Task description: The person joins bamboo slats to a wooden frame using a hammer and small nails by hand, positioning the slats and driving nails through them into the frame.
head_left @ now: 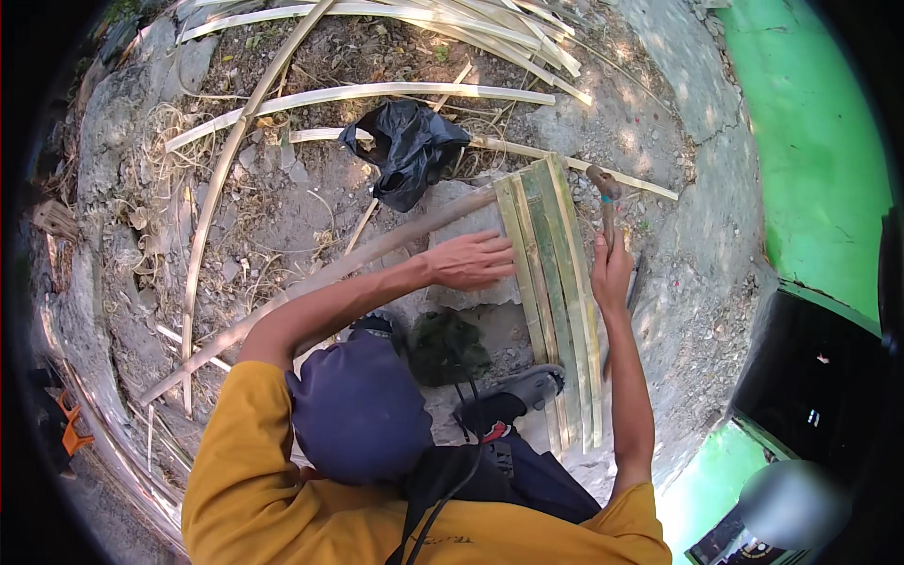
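My right hand [612, 273] is wrapped round the handle of a hammer [607, 212], its head raised at the far end, just right of a panel of bamboo slats [548, 273]. The slats are green and pale, laid side by side and fanning slightly. My left hand [474, 261] is stretched out flat, with its fingertips at the panel's left edge; whether they press on it I cannot tell. A long wooden pole [325, 273] runs under my left forearm, and its far end meets the panel's top left corner.
A black plastic bag [405, 151] lies beyond my left hand. Long split bamboo strips [363, 92] are scattered over the dirt and at the back. My shoe [532, 388] touches or nearly touches the panel's near part. A green wall [815, 141] stands at right.
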Action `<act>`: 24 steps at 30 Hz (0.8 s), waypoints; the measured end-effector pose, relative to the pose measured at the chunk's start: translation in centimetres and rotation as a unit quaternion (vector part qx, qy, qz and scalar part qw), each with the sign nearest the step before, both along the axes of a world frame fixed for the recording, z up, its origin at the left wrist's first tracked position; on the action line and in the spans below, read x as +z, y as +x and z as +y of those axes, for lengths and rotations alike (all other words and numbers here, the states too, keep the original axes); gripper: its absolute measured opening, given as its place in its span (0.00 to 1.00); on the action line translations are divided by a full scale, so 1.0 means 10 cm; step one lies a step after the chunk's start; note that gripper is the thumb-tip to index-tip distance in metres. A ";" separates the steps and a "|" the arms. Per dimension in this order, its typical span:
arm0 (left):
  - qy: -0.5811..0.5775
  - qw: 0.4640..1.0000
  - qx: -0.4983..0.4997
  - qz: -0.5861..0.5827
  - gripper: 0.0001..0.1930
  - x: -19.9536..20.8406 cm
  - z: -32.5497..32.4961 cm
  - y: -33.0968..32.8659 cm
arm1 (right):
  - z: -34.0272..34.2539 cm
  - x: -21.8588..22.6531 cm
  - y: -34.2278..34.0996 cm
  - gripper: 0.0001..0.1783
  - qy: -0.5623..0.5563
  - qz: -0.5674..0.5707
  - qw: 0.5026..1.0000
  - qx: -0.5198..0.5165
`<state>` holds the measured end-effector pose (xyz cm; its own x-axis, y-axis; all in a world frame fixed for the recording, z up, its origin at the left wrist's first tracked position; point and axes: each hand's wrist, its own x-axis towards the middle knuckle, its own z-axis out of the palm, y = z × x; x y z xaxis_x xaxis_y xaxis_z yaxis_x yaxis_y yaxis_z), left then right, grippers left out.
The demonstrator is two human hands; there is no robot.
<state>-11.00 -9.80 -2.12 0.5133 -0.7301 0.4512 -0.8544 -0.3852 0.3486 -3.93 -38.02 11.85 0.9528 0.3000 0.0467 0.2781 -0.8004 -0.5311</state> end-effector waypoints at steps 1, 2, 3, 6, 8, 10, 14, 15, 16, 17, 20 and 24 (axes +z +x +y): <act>-0.002 1.000 0.008 -0.001 0.36 0.02 -0.13 -0.03 | -0.10 0.03 0.07 0.12 -0.002 -0.001 1.000 0.008; -0.026 1.000 -0.011 0.001 0.39 0.10 -0.26 -0.02 | -0.18 0.05 0.11 0.12 -0.016 0.016 0.998 0.062; -0.049 0.998 -0.029 0.004 0.43 0.11 -0.36 0.02 | -0.23 0.02 0.16 0.11 -0.029 0.033 0.992 0.118; -0.008 0.997 0.045 0.067 0.49 -0.08 -0.50 0.19 | -0.18 -0.16 0.27 0.11 -0.063 0.057 0.972 0.221; 0.015 0.994 0.049 0.102 0.48 -0.22 -0.54 0.21 | -0.09 -0.28 0.34 0.12 -0.088 0.031 0.946 0.309; 0.037 0.988 0.051 0.141 0.48 -0.31 -0.58 0.21 | -0.03 -0.34 0.45 0.12 -0.093 0.049 0.940 0.325; 0.011 0.991 0.041 0.125 0.44 -0.14 -0.59 0.28 | -0.05 -0.39 0.57 0.11 -0.079 0.031 0.914 0.397; 0.014 0.992 0.040 0.119 0.41 -0.06 -0.57 0.28 | -0.07 -0.45 0.63 0.11 -0.078 0.031 0.913 0.399; 0.014 0.992 0.041 0.119 0.41 -0.08 -0.58 0.28 | -0.06 -0.54 0.70 0.11 -0.121 0.034 0.912 0.391; -0.014 0.986 0.033 0.160 0.40 -0.12 -0.55 0.26 | 0.02 -0.60 0.76 0.11 -0.160 0.035 0.908 0.387; -0.016 0.986 0.035 0.163 0.39 -0.18 -0.49 0.26 | 0.01 -0.57 0.78 0.10 -0.113 0.028 0.907 0.405; -0.018 0.988 0.040 0.149 0.40 -0.04 -0.52 0.30 | 0.00 -0.37 0.73 0.09 -0.001 -0.019 0.882 0.471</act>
